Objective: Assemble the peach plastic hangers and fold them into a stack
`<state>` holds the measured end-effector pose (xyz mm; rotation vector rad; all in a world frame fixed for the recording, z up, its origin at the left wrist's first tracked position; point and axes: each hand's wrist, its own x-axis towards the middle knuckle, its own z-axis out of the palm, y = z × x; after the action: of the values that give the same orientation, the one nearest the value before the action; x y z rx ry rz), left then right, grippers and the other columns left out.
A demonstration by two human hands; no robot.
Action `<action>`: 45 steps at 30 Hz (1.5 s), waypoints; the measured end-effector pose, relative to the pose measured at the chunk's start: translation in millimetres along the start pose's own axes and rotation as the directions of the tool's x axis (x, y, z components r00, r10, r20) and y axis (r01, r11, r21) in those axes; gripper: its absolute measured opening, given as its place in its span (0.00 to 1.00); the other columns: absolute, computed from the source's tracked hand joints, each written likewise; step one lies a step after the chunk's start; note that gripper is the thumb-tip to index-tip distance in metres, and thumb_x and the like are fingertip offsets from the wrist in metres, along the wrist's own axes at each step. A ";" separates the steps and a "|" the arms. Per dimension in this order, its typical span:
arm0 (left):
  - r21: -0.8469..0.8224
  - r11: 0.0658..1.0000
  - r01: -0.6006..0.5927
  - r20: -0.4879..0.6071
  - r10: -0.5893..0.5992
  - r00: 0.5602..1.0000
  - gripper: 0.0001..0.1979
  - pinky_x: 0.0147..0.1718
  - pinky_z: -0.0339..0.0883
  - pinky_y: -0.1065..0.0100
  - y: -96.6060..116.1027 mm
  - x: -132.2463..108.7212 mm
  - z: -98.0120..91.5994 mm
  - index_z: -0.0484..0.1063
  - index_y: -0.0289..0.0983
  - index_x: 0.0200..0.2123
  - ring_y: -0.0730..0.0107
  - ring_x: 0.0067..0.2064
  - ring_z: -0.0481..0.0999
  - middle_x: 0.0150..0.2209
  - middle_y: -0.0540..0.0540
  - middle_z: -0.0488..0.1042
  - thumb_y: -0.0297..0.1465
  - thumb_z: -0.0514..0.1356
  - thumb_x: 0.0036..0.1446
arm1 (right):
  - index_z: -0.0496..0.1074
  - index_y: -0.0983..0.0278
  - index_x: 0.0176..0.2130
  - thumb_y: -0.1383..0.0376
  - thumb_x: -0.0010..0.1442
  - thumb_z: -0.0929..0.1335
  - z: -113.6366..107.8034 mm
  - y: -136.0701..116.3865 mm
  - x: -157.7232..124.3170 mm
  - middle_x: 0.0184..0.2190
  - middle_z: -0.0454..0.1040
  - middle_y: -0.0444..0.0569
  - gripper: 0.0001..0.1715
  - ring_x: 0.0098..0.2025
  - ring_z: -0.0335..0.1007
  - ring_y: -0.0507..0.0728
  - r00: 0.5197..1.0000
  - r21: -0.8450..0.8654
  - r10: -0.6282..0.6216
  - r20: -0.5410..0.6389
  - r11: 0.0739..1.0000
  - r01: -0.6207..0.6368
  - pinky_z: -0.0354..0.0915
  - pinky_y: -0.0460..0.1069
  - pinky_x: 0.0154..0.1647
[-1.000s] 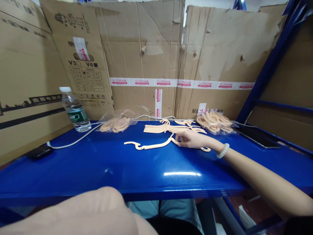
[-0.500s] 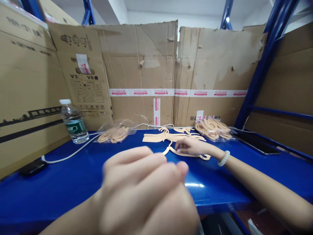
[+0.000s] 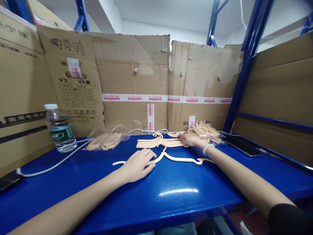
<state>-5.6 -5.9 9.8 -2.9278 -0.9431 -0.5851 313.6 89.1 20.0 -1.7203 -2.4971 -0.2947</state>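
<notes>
A peach-coloured clothes hanger (image 3: 179, 159) lies on the blue shelf with its hook toward the back. My left hand (image 3: 138, 164) rests over its left arm, thumb and fingers apart on either side. Just behind lies a stack of similar hangers (image 3: 148, 143), hooks together. My right hand (image 3: 192, 139) is at the right end of that stack, fingers bent and drawn together; what they hold is hidden. Small loose peach pieces (image 3: 172, 134) lie by its fingertips. Beyond that hand sits a clear bag of peach parts (image 3: 207, 132).
Another clear bag of parts (image 3: 105, 141) lies left of the stack. A water bottle (image 3: 61, 132) stands farther left, near a white cable (image 3: 52, 169) and a black device (image 3: 9, 182). A dark phone (image 3: 243, 146) lies at right. Cardboard sheets (image 3: 134, 78) wall the back.
My left hand has gone from close to the camera down onto the front hanger's left arm. My right hand has left that hanger's right arm for the stack's right end. The view has shifted.
</notes>
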 end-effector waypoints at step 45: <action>-0.991 0.128 0.033 -0.031 -0.468 0.883 0.20 0.39 0.69 0.66 19.7 8.5 2.7 0.70 0.34 0.41 0.72 0.32 0.75 0.32 0.47 0.75 0.37 0.68 0.47 | 0.74 0.69 0.47 0.65 0.55 0.71 -32.6 -125.1 -62.1 0.42 0.74 0.54 0.19 0.41 0.70 0.52 0.875 0.902 -0.481 0.053 -0.352 -0.248 0.65 0.50 0.49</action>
<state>12.8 -16.9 12.3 -3.2131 -1.3866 -2.6042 218.2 -17.7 27.2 -0.4992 -1.5481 1.9662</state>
